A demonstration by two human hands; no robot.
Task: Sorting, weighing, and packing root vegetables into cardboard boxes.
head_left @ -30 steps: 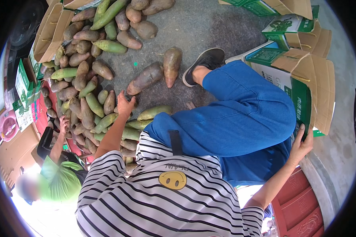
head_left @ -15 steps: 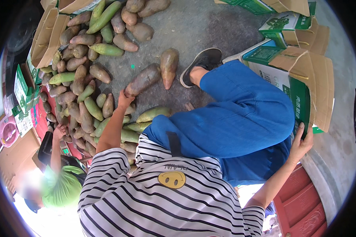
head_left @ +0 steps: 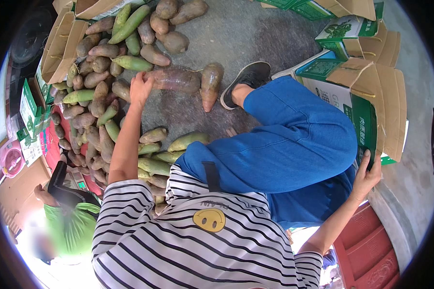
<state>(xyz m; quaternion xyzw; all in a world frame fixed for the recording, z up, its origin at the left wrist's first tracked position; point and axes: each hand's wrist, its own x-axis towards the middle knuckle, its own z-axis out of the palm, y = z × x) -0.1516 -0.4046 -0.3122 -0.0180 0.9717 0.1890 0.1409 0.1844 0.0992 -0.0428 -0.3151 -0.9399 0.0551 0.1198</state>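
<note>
My left hand (head_left: 142, 89) has its fingers closed round the left end of a large brown cucumber-like gourd (head_left: 178, 81) lying crosswise on the floor. That gourd's right end meets a second brown gourd (head_left: 211, 86), which points toward me. My right hand (head_left: 367, 176) grips the near edge of an open green-and-white cardboard carton (head_left: 364, 113); its fingers are partly hidden behind the edge. Left of my left hand spreads a heap of brown and green gourds (head_left: 99, 103). Several green gourds (head_left: 188, 139) lie beside my knee.
More open cartons (head_left: 357, 36) line the right side. An open carton (head_left: 60, 48) stands beyond the heap at left. A person in a green shirt (head_left: 72, 229) is at the lower left. My shoe (head_left: 248, 79) rests near the second gourd. A red wooden panel (head_left: 366, 245) stands behind me.
My left hand has moved forward, swinging the brown gourd's left end away from me, so it lies more crosswise. The second gourd has shifted slightly right. My right hand stays on the carton.
</note>
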